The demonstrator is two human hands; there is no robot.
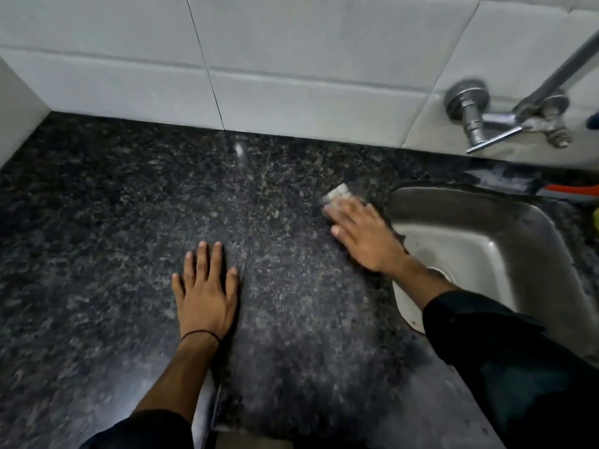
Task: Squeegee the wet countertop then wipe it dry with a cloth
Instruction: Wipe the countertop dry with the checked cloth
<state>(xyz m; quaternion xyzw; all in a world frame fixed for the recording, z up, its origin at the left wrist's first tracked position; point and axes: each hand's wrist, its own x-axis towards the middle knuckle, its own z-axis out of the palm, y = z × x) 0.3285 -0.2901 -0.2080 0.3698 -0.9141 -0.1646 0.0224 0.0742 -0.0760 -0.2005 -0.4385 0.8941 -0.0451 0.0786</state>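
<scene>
Nearest the person, at the front edge of the dark speckled surface (97,222), two dark sleeves come in, and the left wrist carries a thin black band (201,334). Just beyond it the left hand (205,288) lies flat on the stone, fingers straight and a little spread, holding nothing; I judge it is bracing. Farther out and off to its right, the right hand (363,236) reaches at a slant across the near corner of the steel sink (453,202), fingers stretched flat over a small pale cloth (338,193) and pressing it to the stone rather than curling round it. The cloth is blurred; only its far end shows past the fingertips, and it seems to lie along the line of the fingers, though I cannot be sure. It sits just beside the sink's left rim, well apart from the left hand, so the right hand alone has it. No squeegee shows, so I take this for the drying step. The broad stretch of stone lies to the left of the cloth and beyond the left hand, so I expect the next stroke must run leftward. Only the resting left hand stands in the way of a nearer pass. Beyond the right hand a metal tap (486,124) juts from the white tiled wall (291,59), and something orange (573,191) lies past the sink.
</scene>
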